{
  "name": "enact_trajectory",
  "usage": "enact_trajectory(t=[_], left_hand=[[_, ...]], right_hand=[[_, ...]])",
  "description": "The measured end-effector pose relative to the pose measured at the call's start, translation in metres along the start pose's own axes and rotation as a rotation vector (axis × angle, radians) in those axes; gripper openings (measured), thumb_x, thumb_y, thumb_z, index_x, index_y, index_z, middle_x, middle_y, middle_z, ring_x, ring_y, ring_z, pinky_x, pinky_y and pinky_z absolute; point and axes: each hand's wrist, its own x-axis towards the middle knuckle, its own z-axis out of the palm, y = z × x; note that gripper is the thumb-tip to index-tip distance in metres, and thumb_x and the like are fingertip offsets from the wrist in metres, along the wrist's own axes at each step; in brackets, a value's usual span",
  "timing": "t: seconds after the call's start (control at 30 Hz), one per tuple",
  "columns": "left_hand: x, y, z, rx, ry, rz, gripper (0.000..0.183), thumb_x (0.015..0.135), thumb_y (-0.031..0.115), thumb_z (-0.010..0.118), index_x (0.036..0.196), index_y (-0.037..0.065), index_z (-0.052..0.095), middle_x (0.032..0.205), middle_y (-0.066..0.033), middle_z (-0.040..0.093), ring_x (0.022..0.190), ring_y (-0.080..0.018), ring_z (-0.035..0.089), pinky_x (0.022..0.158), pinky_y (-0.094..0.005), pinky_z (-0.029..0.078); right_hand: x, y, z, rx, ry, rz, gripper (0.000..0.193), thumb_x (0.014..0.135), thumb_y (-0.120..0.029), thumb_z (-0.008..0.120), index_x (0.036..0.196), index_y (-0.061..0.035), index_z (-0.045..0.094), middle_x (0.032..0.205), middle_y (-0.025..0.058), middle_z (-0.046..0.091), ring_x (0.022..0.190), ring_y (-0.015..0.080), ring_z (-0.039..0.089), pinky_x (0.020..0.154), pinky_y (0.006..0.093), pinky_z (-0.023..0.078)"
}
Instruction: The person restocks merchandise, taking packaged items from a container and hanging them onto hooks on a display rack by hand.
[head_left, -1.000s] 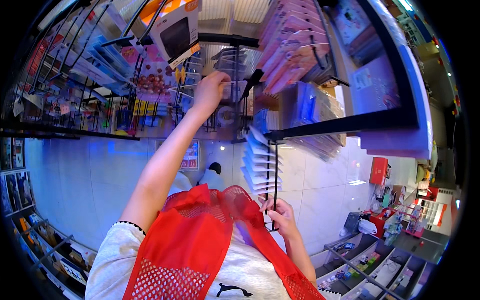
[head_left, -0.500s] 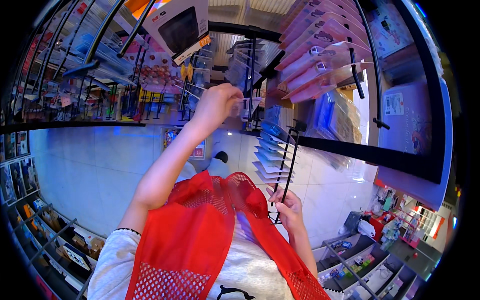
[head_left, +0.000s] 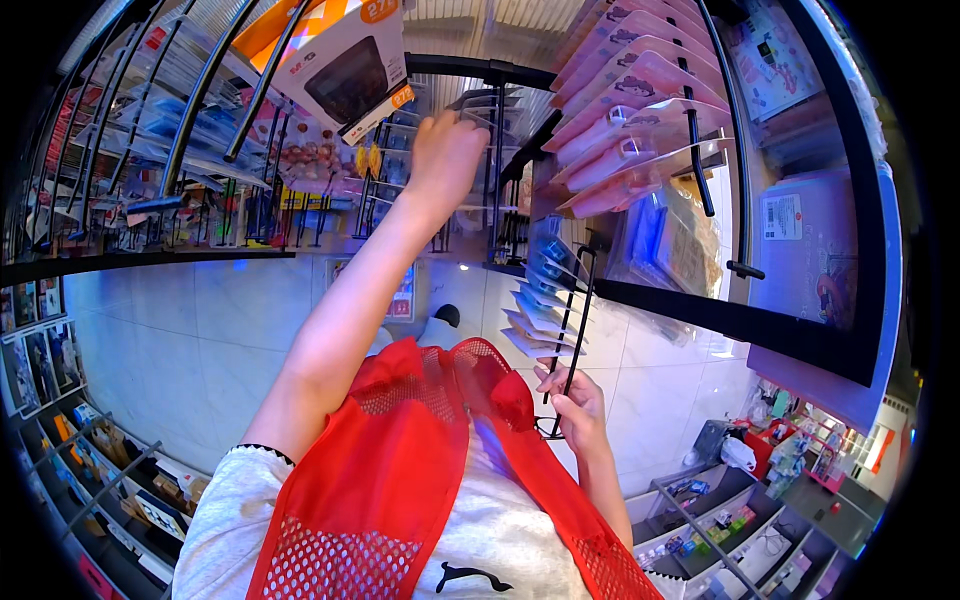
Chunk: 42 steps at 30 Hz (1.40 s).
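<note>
The black wire hook (head_left: 588,300), a long, narrow loop of slim rod, stands in front of the person's right side, just below the rack's black bar (head_left: 740,320). Threaded on it is a row of flat packets (head_left: 545,318), pale and blue with thin, stiff edges, fanned one above another. The right hand (head_left: 577,405) grips the lower end of the hook, thumb and fingers closed about the rod, just below the lowest packet.

The left hand (head_left: 447,160) is raised among the hanging goods, its fingers curled; whether they hold anything cannot be told. Near its fingertips hang clear plastic packs (head_left: 485,103), partly hidden. Left of it is a cardboard box (head_left: 350,80), white and orange, tilted, with a dark rounded panel on its face.

To the right, pink packets (head_left: 640,85) with rounded corners hang in a close, overlapping row. Below them are glossy film-wrapped packs (head_left: 690,255).

The person wears a red vest (head_left: 380,450), part smooth cloth and part open mesh, over a grey shirt (head_left: 480,510). The floor (head_left: 240,340) is pale, polished tile.
</note>
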Motion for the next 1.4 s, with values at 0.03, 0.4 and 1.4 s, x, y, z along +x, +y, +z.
enact_trajectory(t=[0.03, 0.4, 1.4], left_hand=[[-0.001, 0.000, 0.000, 0.034, -0.024, 0.005, 0.009, 0.071, 0.009, 0.058, 0.076, 0.009, 0.065, 0.074, -0.0045, 0.061, 0.083, -0.0254, 0.055, 0.068, -0.0369, 0.041], [-0.029, 0.011, -0.022, -0.081, -0.239, -0.014, 0.009, 0.074, 0.013, 0.057, 0.076, 0.008, 0.065, 0.073, -0.0095, 0.061, 0.077, -0.0298, 0.059, 0.067, -0.0401, 0.046], [-0.018, 0.010, -0.003, 0.066, 0.032, -0.133, 0.009, 0.069, 0.016, 0.066, 0.070, 0.006, 0.066, 0.089, -0.0040, 0.058, 0.085, -0.0247, 0.055, 0.071, -0.0375, 0.046]], right_hand=[[0.001, -0.001, 0.002, 0.003, -0.003, -0.008, 0.021, 0.076, -0.012, 0.059, 0.092, -0.0013, 0.052, 0.090, 0.0135, 0.060, 0.098, 0.0218, 0.053, 0.104, 0.0420, 0.025], [-0.002, 0.004, 0.001, 0.004, -0.005, 0.011, 0.025, 0.075, -0.013, 0.061, 0.095, -0.0012, 0.052, 0.092, 0.0131, 0.060, 0.098, 0.0198, 0.053, 0.095, 0.0366, 0.034], [-0.017, 0.012, 0.003, -0.004, -0.005, 0.026, 0.027, 0.076, -0.014, 0.060, 0.097, 0.0002, 0.052, 0.092, 0.0133, 0.061, 0.101, 0.0208, 0.053, 0.104, 0.0408, 0.025]])
